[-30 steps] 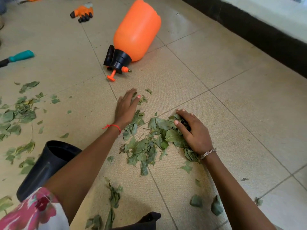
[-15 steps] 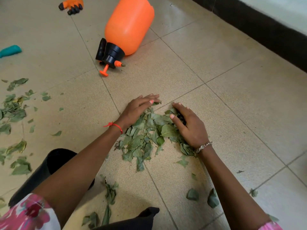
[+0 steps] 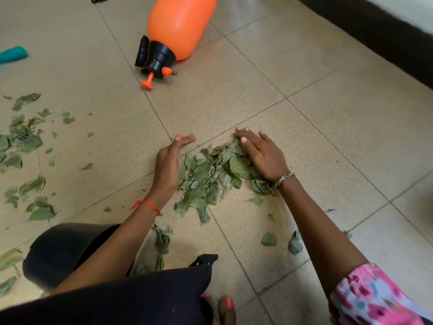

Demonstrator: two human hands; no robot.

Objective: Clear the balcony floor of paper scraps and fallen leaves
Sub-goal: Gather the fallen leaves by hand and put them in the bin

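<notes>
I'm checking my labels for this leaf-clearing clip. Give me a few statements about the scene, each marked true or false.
1. The left hand stands on its edge against the left side of the leaf pile, fingers straight. True.
2. The right hand holds a fistful of leaves in the air. False: it lies flat on the pile with straight fingers.
3. The orange sprayer stands upright. False: it lies on its side.
4. More scattered leaves lie further left, apart from both hands. True.
</notes>
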